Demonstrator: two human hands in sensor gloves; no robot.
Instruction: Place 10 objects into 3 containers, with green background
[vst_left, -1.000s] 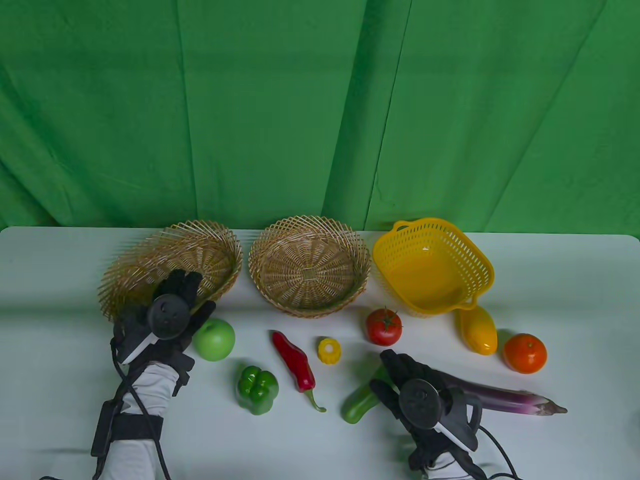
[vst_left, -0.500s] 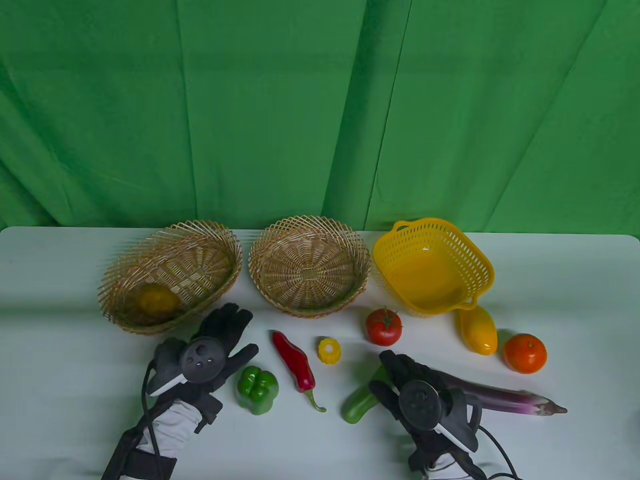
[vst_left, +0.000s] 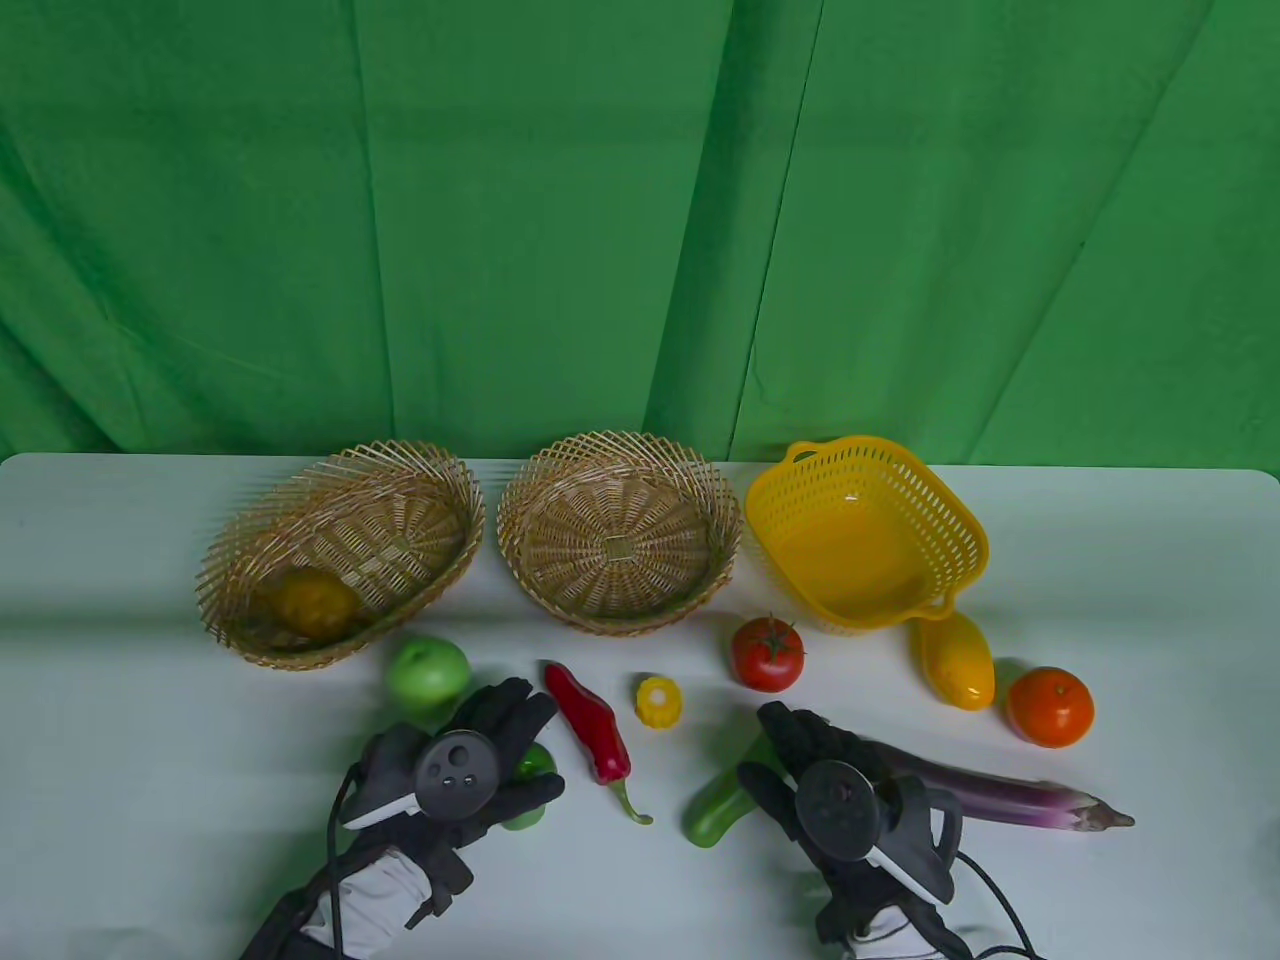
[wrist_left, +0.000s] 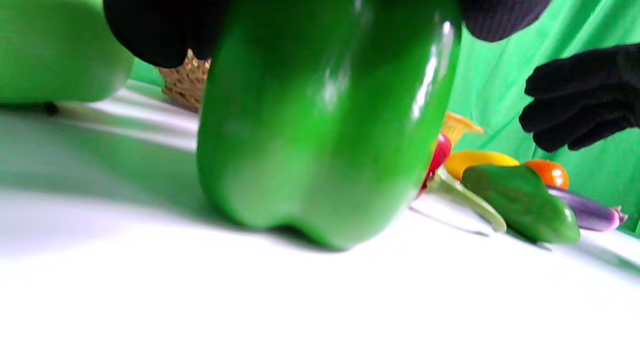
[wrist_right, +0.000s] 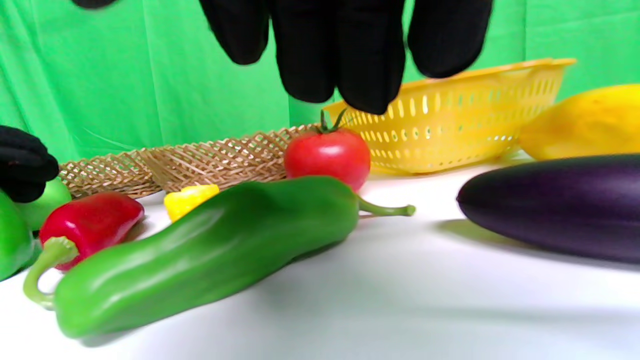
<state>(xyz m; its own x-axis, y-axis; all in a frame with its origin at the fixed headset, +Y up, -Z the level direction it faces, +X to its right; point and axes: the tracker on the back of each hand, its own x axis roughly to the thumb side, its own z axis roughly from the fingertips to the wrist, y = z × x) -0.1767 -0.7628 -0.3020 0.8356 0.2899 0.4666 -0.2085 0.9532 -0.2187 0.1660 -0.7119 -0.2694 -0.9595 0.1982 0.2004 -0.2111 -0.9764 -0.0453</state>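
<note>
My left hand (vst_left: 538, 748) is spread over the green bell pepper (vst_left: 533, 764), which stands on the table and is mostly hidden under the palm. In the left wrist view the pepper (wrist_left: 320, 130) fills the middle, with gloved fingers (wrist_left: 160, 30) at either side of its top; I cannot tell if they touch it. My right hand (vst_left: 766, 742) hovers open over the long green pepper (vst_left: 715, 810), beside the purple eggplant (vst_left: 1000, 795). In the right wrist view its fingers (wrist_right: 345, 55) hang clear above that pepper (wrist_right: 210, 250). The left wicker basket (vst_left: 400, 480) holds a yellow-orange fruit (vst_left: 305, 600).
A round wicker basket (vst_left: 620, 622) and a yellow plastic basket (vst_left: 965, 530) stand at the back. On the table lie a green apple (vst_left: 428, 672), red chili (vst_left: 590, 725), small yellow piece (vst_left: 660, 700), tomato (vst_left: 767, 652), yellow fruit (vst_left: 955, 660) and orange (vst_left: 1048, 706).
My left hand left the yellow-orange fruit in the left basket, then moved right and toward the front, past the apple, and now covers the bell pepper. My right hand has not moved.
</note>
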